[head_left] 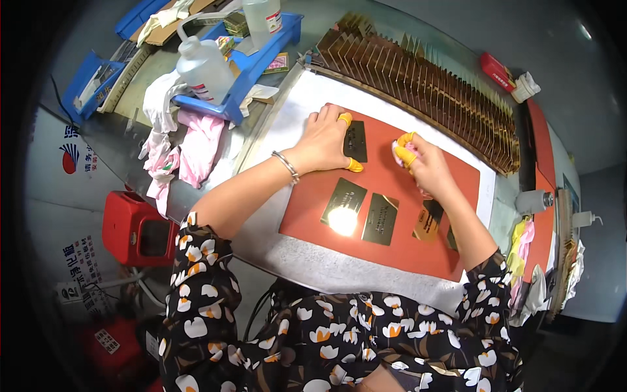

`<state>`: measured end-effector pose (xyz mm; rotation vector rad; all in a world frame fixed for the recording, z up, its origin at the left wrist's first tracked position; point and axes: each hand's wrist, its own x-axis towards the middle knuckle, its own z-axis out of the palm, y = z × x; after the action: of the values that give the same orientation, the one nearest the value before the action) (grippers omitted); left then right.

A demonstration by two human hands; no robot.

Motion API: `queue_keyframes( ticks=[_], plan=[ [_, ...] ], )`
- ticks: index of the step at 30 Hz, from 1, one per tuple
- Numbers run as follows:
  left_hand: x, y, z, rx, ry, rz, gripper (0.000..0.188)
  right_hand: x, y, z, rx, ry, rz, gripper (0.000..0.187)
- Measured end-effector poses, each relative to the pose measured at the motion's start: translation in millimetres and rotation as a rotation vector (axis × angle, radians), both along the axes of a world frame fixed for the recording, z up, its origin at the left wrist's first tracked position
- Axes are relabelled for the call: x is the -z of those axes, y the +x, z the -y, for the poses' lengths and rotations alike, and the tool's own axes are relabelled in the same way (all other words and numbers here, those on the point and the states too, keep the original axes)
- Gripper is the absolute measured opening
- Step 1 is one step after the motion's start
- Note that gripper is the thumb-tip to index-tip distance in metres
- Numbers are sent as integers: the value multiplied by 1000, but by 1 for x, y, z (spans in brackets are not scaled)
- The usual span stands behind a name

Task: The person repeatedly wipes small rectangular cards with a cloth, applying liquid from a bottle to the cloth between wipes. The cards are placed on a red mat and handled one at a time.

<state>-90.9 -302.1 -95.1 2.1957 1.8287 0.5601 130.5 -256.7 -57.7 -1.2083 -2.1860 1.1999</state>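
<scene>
My left hand, with yellow finger cots on its thumb and index finger, rests on a red-orange mat. Its thumb and index finger sit at the near and far corners of a dark, shiny metal plate, holding it. To the right, my right hand, also in yellow finger cots, is closed around a crumpled pink cloth; most of it is hidden by the fingers. Nearer to me lie more metal plates: one with a bright glare, another beside it, and others partly under my right forearm.
Behind the mat stands a long rack of upright metal plates. A blue tray with squeeze bottles is at the left, with pink cloths hanging below. A red stool stands lower left; a bottle is at the right.
</scene>
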Motion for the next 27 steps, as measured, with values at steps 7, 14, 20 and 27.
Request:
queue_keyframes(
  ticks=[7, 14, 20, 27],
  plan=[
    [4, -25, -9, 255, 50, 59, 75, 32, -36, -20, -153, 268, -29, 23],
    [18, -84, 35, 24, 200, -3, 49, 43, -85, -36, -275, 480, 214, 12],
    [23, -86, 39, -26, 202, -2, 42, 40, -83, -25, -472, 576, 216, 9],
    [31, -90, 42, -82, 236, 48, 38, 41, -90, -22, -661, 577, 175, 8]
  ],
)
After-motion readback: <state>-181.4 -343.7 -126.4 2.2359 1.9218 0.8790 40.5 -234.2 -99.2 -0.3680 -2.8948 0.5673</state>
